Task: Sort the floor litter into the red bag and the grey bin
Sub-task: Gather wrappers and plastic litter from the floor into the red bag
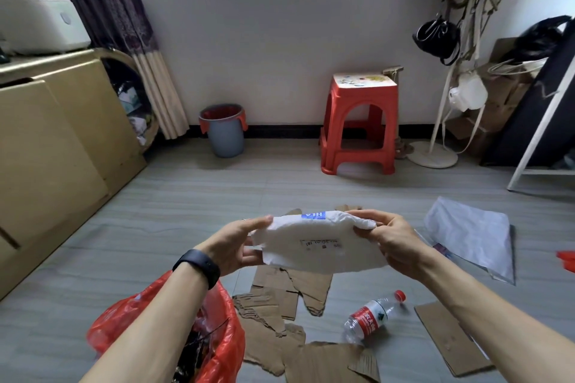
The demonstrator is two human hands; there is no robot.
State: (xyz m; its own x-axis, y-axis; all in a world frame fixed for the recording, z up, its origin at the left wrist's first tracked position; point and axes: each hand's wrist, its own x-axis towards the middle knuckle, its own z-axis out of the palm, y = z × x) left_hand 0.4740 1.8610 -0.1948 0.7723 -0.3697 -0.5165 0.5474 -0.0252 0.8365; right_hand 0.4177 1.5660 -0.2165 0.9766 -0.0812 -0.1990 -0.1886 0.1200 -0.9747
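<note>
Head cam: both hands, left (236,242) & right (385,242), pinch ends of white poly mailer (314,246) held mid-air above cardboard scraps (280,298), beside red bag (217,320); prob light, limp, slick, so edge grip w/ bunching looks best.

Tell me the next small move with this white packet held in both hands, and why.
Probably carry the white packet down and left to the red bag, whose open mouth lies just under the left forearm. Left hand and right hand pinch its ends, holding it clear above the cardboard, while the grey bin stands far off by the wall.
</note>
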